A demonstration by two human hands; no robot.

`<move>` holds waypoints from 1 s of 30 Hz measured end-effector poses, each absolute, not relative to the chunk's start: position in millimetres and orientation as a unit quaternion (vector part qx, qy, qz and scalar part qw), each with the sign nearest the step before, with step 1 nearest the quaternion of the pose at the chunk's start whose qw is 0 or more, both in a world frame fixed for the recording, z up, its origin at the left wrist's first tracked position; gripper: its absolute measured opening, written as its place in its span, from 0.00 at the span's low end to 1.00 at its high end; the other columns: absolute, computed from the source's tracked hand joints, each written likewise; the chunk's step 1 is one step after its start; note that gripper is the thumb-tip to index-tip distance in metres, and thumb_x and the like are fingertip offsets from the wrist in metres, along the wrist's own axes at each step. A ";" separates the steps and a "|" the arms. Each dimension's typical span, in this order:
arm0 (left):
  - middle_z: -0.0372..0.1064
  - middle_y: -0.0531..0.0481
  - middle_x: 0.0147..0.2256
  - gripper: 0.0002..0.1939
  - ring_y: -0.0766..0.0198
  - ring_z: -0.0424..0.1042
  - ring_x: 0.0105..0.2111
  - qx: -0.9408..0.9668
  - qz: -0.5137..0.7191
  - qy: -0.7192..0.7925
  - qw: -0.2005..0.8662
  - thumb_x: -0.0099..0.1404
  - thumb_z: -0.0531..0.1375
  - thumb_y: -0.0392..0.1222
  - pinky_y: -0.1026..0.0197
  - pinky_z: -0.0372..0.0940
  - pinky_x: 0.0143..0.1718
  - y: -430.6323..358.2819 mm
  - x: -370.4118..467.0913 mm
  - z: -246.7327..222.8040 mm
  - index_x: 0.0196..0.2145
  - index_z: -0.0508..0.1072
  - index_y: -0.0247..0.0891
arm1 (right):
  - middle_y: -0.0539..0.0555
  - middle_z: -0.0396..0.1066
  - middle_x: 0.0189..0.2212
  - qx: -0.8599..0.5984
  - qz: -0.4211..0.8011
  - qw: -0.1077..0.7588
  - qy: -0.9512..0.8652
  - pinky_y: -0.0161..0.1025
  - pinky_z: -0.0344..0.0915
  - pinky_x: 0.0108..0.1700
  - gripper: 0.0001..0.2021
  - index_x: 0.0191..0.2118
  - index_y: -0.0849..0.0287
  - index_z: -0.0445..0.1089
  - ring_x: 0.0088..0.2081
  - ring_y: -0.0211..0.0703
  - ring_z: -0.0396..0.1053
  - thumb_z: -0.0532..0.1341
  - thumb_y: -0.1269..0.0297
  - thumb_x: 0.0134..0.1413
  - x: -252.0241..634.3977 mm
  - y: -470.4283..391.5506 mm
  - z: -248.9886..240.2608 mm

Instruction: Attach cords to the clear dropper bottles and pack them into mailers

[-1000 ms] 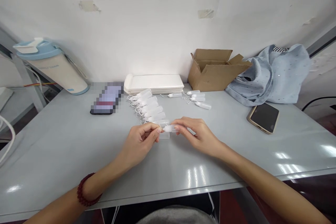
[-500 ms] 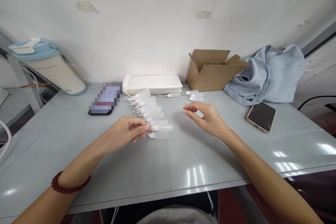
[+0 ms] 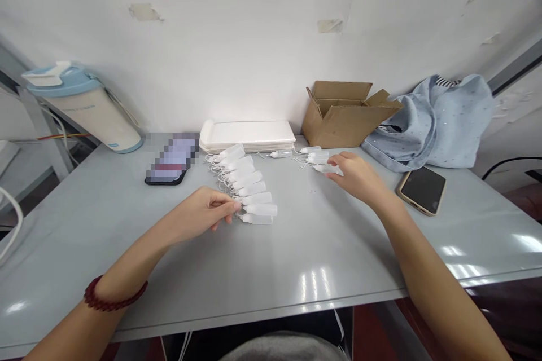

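Several small translucent bottles [image 3: 247,177] with narrow tips and thin white strings lie in a slanting row on the table. At the near end of this row, my left hand [image 3: 209,210] pinches the tip of a bottle [image 3: 263,210]. Just below it lies another bottle [image 3: 258,219]. Further right, my right hand [image 3: 353,176] has its thumb and fingers around the body of a small bottle [image 3: 324,169], partly hidden by the fingers. Two more bottles [image 3: 317,157] lie just beyond that hand, and a single one [image 3: 280,154] lies to their left.
At the back stand a stack of white trays [image 3: 249,131], an open cardboard box [image 3: 339,121] and a light blue cloth bag [image 3: 449,124]. One phone [image 3: 423,189] lies at right, another [image 3: 171,163] at left. A cream tumbler [image 3: 93,110] stands far left on the grey table [image 3: 262,276].
My right hand has moved right and slightly away from me, bringing its fingers around a bottle in the right group. My left hand keeps its pinch in nearly the same place.
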State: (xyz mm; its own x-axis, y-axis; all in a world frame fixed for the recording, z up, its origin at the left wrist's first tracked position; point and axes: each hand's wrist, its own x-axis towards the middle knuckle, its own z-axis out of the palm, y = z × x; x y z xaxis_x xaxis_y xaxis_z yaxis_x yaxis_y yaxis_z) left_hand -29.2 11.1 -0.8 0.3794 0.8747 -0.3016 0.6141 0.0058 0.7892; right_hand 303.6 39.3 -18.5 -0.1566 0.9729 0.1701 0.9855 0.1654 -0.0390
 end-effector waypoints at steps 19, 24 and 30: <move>0.64 0.55 0.20 0.19 0.71 0.55 0.17 0.646 0.244 0.570 0.446 0.61 0.57 0.54 0.68 0.51 0.18 0.1 -15.4 -0.9 0.22 0.70 0.37 | 0.58 0.73 0.33 -0.662 0.027 0.029 -0.748 0.37 0.59 0.29 0.06 0.32 0.61 0.69 0.33 0.47 0.70 0.59 0.64 0.54 299.2 41.2 -18.1; 0.64 0.55 0.21 0.19 0.71 0.56 0.18 0.658 0.245 0.552 0.450 0.62 0.56 0.53 0.68 0.51 0.20 -3.9 -10.0 -3.3 0.22 0.70 0.36 | 0.55 0.73 0.29 -0.619 0.089 0.106 -0.773 0.37 0.59 0.30 0.08 0.33 0.60 0.69 0.31 0.45 0.69 0.57 0.61 0.55 293.7 34.9 -11.9; 0.64 0.56 0.21 0.18 0.72 0.55 0.18 0.650 0.257 0.544 0.465 0.63 0.56 0.53 0.68 0.51 0.20 -6.1 -7.6 -3.7 0.24 0.70 0.36 | 0.53 0.73 0.31 -0.549 0.168 0.243 -0.782 0.35 0.61 0.29 0.13 0.35 0.58 0.71 0.32 0.42 0.68 0.56 0.55 0.57 281.8 24.3 0.7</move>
